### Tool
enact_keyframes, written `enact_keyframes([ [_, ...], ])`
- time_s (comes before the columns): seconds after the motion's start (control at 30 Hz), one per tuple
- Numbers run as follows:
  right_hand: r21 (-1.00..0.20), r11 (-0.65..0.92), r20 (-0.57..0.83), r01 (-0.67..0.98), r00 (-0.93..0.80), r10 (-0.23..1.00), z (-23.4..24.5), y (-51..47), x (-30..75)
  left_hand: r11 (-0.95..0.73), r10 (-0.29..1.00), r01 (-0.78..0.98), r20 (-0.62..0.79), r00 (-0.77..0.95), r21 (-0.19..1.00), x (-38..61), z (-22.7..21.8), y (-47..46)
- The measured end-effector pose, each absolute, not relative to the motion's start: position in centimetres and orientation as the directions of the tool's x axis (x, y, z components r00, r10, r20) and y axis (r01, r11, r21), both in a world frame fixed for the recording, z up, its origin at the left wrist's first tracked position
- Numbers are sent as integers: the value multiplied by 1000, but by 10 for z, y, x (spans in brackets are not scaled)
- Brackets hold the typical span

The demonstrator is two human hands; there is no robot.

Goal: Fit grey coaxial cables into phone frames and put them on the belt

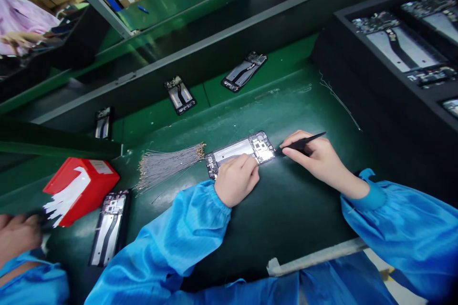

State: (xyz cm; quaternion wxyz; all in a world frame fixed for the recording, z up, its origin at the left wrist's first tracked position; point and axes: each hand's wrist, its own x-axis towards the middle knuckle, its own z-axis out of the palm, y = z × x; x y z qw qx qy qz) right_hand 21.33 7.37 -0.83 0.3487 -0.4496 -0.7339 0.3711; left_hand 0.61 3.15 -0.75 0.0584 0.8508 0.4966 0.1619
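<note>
An opened phone [232, 150] lies on the green bench, its silver plate and circuit boards showing. My left hand [236, 178] is closed at its near edge, fingers curled against it; the fingertips are partly hidden. In my right hand [318, 156] is a pair of black tweezers [306, 142], held like a pen. Their tips reach the board at the phone's right end; whether they grip a part there is too small to tell. A bundle of thin grey cables [171, 166] with gold-coloured ends lies beside the phone's left end.
Opened phones [180, 95] lie along the back of the bench, and another phone [109, 228] is at left. A red box [89, 195] holds white strips. A black foam tray [393, 100] with phones stands right. A co-worker's hand [19, 238] is at lower left.
</note>
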Motion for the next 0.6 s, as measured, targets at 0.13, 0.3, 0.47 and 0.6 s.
enact_keyframes([
  [0.13, -855, 328, 179, 403, -363, 914, -7, 74, 213, -523, 850, 818, 210, 483, 238, 6, -9, 32],
  [0.3, -853, 324, 172, 409, -366, 914, -7, 74, 212, -537, 841, 815, 203, 501, 217, 6, -10, 31],
  [0.47, -865, 307, 155, 398, -369, 916, -8, 73, 212, -541, 838, 819, 201, 507, 192, 5, -10, 31],
  [0.6, -868, 299, 145, 396, -374, 916, -7, 73, 212, -540, 839, 821, 195, 508, 186, 5, -10, 30],
])
